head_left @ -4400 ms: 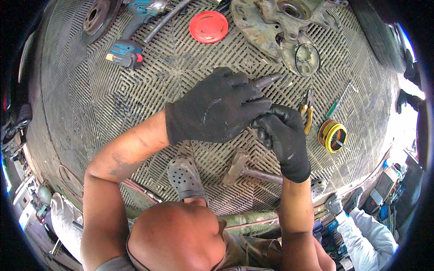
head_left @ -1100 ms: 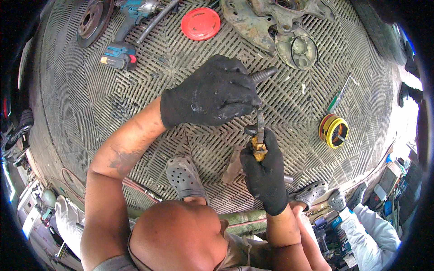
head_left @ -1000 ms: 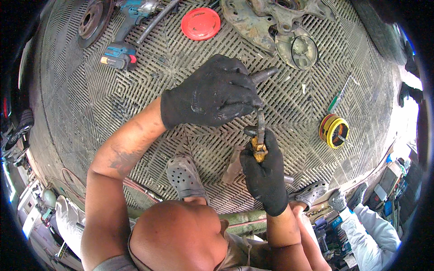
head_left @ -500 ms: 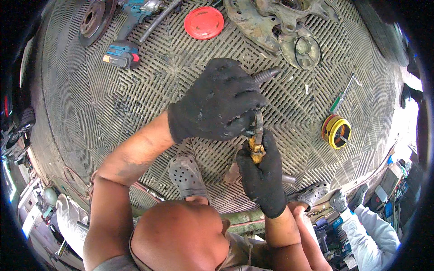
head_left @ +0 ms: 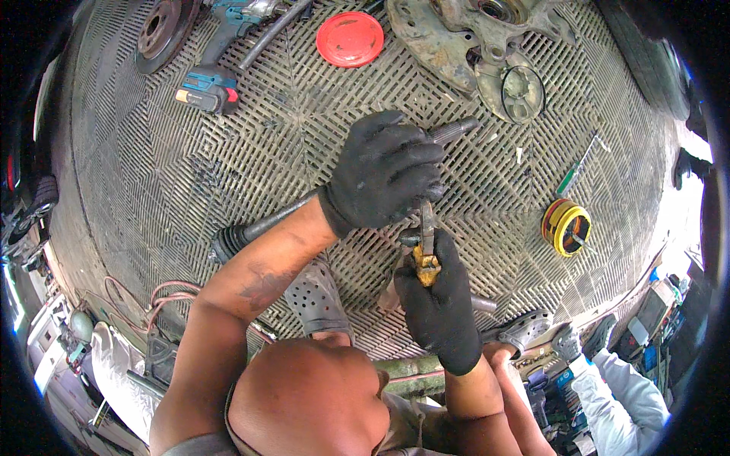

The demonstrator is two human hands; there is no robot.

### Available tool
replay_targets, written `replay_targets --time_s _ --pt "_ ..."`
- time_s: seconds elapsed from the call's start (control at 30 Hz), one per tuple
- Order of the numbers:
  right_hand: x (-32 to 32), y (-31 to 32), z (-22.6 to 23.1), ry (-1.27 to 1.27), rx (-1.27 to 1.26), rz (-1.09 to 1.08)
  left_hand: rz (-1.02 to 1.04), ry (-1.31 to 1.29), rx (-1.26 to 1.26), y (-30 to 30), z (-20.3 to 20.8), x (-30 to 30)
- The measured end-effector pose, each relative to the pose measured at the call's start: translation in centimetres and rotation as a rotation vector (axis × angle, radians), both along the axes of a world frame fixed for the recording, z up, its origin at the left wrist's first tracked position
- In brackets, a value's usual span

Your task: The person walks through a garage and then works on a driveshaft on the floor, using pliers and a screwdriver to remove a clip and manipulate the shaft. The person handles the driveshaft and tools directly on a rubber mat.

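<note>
My left hand (head_left: pixel 388 171), in a black glove, is closed around a dark drive shaft (head_left: pixel 285 214). Its splined end (head_left: pixel 456 129) sticks out past the knuckles at upper right, and a ribbed rubber boot (head_left: pixel 230 243) shows beyond my forearm at lower left. Just below, my right hand (head_left: pixel 441 304), also gloved in black, is closed on a hand tool with a yellow grip (head_left: pixel 427 267). The tool's flat metal part points up at my left fingertips; its exact kind is unclear. Where its tip meets the shaft is hidden by the left glove.
A cordless power tool (head_left: pixel 213 76), brake disc (head_left: pixel 160 30) and red lid (head_left: pixel 350 39) lie ahead on the ribbed mat (head_left: pixel 266 144). Rusty hub parts (head_left: pixel 441 45) sit further right. A yellow-rimmed tub (head_left: pixel 566 228) and green-handled tool (head_left: pixel 574 173) are at right. Another person's pale-clothed limbs (head_left: pixel 616 403) appear lower right.
My left hand has turned and shifted slightly right and down, and the shaft's boot end now shows beside my forearm. The yellow-gripped tool has moved slightly left and down.
</note>
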State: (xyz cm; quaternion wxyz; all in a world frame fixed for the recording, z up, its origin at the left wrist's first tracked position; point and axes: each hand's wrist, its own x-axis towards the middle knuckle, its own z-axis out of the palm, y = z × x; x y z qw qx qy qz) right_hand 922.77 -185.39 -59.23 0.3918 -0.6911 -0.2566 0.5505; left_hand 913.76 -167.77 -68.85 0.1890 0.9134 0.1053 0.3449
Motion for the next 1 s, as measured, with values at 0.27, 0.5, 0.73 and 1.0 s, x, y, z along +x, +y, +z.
replay_targets --time_s 0.27,0.5,0.73,1.0 --pt "3.1 1.5 2.3 -0.21 -0.02 0.313 -0.005 -0.075 -0.041 0.0 -1.4 -0.3" --pt "6.6 3.5 5.8 -0.337 -0.256 0.635 0.014 -0.043 -0.023 -0.5 -1.6 0.1" --pt "6.8 4.0 8.3 -0.299 -0.363 0.656 0.199 -0.019 0.029 0.0 -3.0 0.0" --pt "8.4 3.8 8.6 -0.288 -0.322 0.552 0.159 0.085 -0.107 0.1 -1.7 1.4"
